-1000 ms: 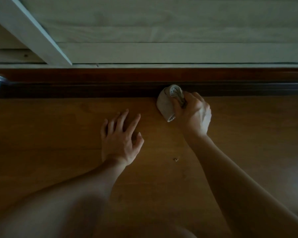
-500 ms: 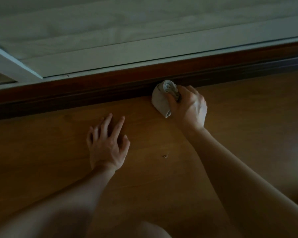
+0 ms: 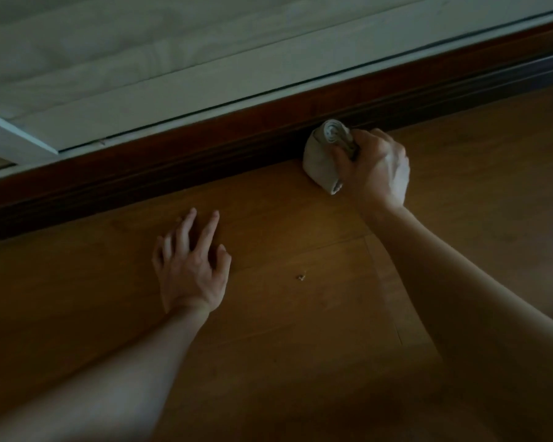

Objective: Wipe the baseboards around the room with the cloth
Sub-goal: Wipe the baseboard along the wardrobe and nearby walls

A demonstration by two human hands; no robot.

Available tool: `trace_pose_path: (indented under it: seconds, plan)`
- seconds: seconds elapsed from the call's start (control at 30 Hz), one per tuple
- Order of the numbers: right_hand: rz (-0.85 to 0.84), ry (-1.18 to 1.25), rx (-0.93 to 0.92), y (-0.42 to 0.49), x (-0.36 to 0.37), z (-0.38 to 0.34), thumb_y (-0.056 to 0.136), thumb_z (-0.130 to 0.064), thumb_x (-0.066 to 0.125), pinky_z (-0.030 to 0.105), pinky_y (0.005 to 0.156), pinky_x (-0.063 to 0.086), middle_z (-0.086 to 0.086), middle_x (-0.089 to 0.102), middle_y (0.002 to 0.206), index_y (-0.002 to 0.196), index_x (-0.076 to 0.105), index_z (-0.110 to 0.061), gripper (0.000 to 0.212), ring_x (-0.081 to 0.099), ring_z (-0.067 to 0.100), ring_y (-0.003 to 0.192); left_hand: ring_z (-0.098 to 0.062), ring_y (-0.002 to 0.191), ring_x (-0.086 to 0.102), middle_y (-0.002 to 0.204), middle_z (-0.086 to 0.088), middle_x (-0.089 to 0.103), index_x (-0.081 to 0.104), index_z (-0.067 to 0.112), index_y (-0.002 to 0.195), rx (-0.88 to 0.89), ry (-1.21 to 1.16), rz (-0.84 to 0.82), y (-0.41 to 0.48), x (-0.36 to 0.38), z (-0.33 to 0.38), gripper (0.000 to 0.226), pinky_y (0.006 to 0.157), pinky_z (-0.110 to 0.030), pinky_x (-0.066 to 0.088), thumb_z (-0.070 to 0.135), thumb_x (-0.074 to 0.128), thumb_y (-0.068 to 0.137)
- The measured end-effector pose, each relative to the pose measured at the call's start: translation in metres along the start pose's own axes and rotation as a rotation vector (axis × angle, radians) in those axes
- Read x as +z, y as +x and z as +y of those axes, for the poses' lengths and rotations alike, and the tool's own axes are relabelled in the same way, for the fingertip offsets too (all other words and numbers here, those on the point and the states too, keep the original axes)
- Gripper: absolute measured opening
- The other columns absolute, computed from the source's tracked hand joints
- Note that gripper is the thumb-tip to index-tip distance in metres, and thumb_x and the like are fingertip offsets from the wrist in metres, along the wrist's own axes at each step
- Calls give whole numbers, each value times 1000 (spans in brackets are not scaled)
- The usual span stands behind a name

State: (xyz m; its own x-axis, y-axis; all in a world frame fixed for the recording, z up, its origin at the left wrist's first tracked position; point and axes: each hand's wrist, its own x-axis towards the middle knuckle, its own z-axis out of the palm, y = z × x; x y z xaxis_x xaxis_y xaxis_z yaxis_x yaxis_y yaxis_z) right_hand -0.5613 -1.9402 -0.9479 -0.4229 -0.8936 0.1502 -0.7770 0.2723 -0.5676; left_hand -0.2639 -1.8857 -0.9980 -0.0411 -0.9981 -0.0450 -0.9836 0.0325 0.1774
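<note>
Pressing the bunched cloth [image 3: 321, 157] against the dark baseboard [image 3: 205, 135], I am in the middle of the wiping step. My right hand [image 3: 375, 169] has its fingers curled tight round the cloth, which sits at the foot of the baseboard, touching both its lower face and the wooden floor [image 3: 300, 346]. My left hand [image 3: 190, 269] rests on the floor, well to the left of the cloth and apart from the baseboard, fingers straight and spread, holding nothing; I judge it is bracing my weight while I lean low. Long runs of baseboard stretch to both sides of the cloth, and in this dim light I cannot tell which part is already clean. The next move, I think, calls for sliding the cloth along the board with steady pressure, keeping it tucked where the board meets the floor, and shifting my bracing hand along with it. A small crumb [image 3: 300, 276] lies on the floor between my arms.
</note>
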Motion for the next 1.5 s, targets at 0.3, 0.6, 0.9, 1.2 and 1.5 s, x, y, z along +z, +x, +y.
trace_pose_path:
  seconds: [0.3,0.6,0.9,1.2,1.5]
  plan:
    - [18,-20,-5,4,-5,5,92,-44,63,29,64,39,3,66,105,107,69,-18,31,59,16,83,-33,142,26,162,0,26,35,42,151,1,-17,-8,1,-5,3,59,116,-61,24,54,33,93]
    - [7,-29,-85,2,6,4,92,-47,62,26,60,38,1,66,101,103,70,-18,32,57,13,77,-22,149,20,161,4,28,34,42,150,114,-18,12,8,17,57,56,122,-54,12,57,31,96]
    - [15,-18,-99,-6,15,-6,92,-46,61,28,58,39,3,64,94,99,70,-15,33,58,18,74,-23,144,30,154,0,39,44,35,147,123,-13,52,5,15,56,54,120,-56,18,51,37,96]
    - [-86,60,-238,-29,51,-67,95,-43,61,31,56,47,2,64,99,105,68,-14,31,64,21,73,-26,131,44,138,-4,54,59,27,133,135,-35,124,7,16,57,47,117,-58,25,43,42,92]
    - [11,36,-105,-6,17,-7,92,-46,63,21,56,31,-1,65,95,104,70,-18,32,54,10,72,-27,138,37,149,-2,46,51,30,142,158,20,29,7,8,60,53,117,-61,23,50,35,96]
